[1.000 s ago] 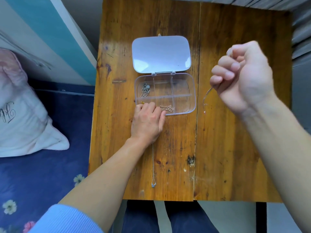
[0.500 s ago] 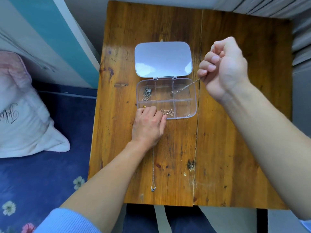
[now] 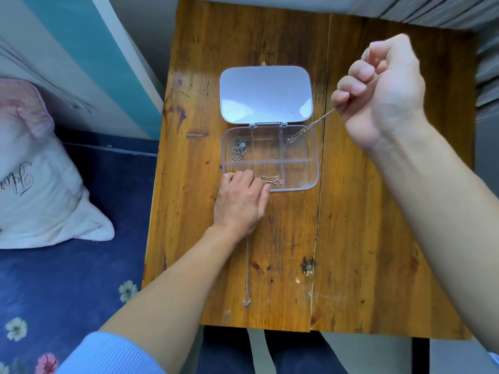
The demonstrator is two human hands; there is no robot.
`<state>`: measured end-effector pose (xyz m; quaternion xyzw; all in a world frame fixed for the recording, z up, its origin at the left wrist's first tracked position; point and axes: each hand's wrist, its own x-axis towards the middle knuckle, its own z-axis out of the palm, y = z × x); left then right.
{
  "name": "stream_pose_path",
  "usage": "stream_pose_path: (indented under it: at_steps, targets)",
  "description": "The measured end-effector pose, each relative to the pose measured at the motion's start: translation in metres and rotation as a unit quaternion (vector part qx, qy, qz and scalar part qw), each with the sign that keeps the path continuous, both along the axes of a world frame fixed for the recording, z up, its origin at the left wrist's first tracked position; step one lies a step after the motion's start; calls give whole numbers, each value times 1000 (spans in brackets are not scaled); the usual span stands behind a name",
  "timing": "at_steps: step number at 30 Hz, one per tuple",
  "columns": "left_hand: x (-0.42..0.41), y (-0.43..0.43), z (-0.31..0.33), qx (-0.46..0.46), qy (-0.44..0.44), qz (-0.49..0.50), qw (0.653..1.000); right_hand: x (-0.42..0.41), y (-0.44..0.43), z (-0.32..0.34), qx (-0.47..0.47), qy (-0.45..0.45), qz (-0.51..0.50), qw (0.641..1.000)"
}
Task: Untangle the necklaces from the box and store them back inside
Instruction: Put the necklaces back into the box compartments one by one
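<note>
Head view: right hand [image 3: 383, 93] has drifted right since half a second ago — fist clamped on silver chain [image 3: 310, 126], its tip now dangling in the far-right compartment of the open box [image 3: 316, 163]. Left hand [image 3: 240, 203] unchanged at the box's near-left corner, fingers bent — grip unclear. Pendant necklace [image 3: 247, 271] lies on worktop [image 3: 364, 238]. Pillow [image 3: 40, 190] script illegible.

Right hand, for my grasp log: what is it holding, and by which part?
The right hand grips a thin silver necklace by its upper length, the lower end dangling over the box.
</note>
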<state>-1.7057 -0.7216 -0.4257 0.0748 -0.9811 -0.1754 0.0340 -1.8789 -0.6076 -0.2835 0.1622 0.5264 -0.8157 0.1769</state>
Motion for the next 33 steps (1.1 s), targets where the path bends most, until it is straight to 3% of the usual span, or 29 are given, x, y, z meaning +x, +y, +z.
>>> stream_pose_path:
  at_steps: [6, 10, 11, 13, 16, 18, 20, 25, 30, 33]
  targets:
    - [0, 0, 2, 3, -14, 2, 1000, -1, 3, -30, 77, -54, 22, 995]
    - [1, 1, 2, 12, -18, 3, 1000, 3, 4, -60, 250, -26, 103, 962]
    - [1, 1, 2, 14, -18, 3, 1000, 4, 5, -67, 326, 17, 133, 936]
    - [0, 0, 3, 17, -19, 2, 1000, 7, 7, -79, 470, 131, 200, 849]
    - [0, 0, 4, 16, -22, 0, 1000, 11, 15, -90, 582, 208, 267, 739]
    - [0, 0, 5, 17, -24, 0, 1000, 12, 19, -97, 628, 207, 295, 690]
    - [0, 0, 6, 20, -26, -1, 999, 14, 23, -102, 642, 209, 314, 668]
    - [0, -6, 15, 76, -37, -19, 996, 34, 41, -93, 627, 226, 266, 696]
    - [13, -29, 40, 106, 29, -27, 994, 110, 69, -82, 573, 242, 190, 759]
    - [34, -38, 43, 143, -31, 21, 989, 174, 75, -86, 551, 194, 218, 782]
